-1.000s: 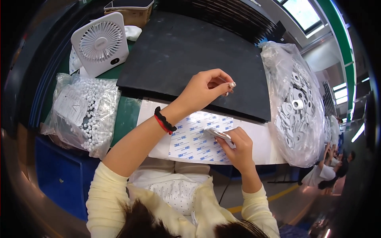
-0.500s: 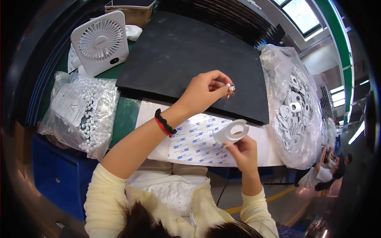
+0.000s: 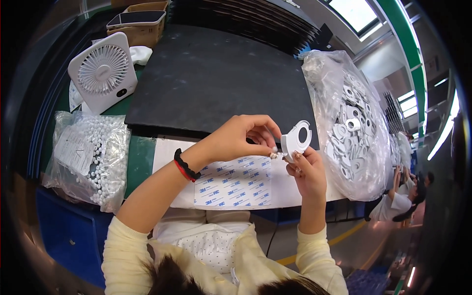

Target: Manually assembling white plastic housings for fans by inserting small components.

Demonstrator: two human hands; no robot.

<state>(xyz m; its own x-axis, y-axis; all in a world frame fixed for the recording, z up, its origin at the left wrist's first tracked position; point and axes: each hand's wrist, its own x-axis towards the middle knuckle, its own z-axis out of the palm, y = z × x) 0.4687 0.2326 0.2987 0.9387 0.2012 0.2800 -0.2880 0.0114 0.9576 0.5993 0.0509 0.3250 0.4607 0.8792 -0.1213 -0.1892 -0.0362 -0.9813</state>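
Note:
My left hand (image 3: 241,140), with a black and red band at its wrist, is closed, thumb and fingertips pinching a small white ball (image 3: 280,155) that is mostly hidden. My right hand (image 3: 309,174) grips a white plastic ring-shaped part (image 3: 289,142) by its lower end, its round hole facing up and to the right. The ball is right at the lower edge of the part; whether they touch, I cannot tell. Both hands are over a white sheet with blue print (image 3: 231,184) at the table's near edge.
A clear bag of white balls (image 3: 101,169) lies at the left, below a white fan (image 3: 103,73). Another clear bag of white ring parts (image 3: 351,132) stands at the right. A black board (image 3: 216,83) fills the middle, with stacked black sheets (image 3: 246,22) and a tan bin (image 3: 142,34) behind.
My left hand has come down toward me from over the black board. My right hand has raised and turned the ring part, so the two now meet. The whole view has shifted slightly.

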